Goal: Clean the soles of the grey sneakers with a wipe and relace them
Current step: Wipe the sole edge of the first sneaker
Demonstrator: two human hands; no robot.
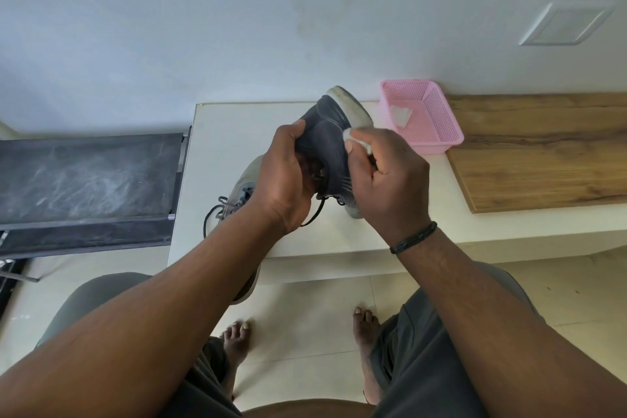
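Grey shorts (424,349), black wristband (414,237)

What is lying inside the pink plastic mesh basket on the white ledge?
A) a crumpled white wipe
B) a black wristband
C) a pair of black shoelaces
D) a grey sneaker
A: a crumpled white wipe lies on the floor of the pink plastic mesh basket; nothing else shows inside it.

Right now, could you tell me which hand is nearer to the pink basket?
Right. The right hand wipes the sneaker beside the pink basket; the left hand grips its far side.
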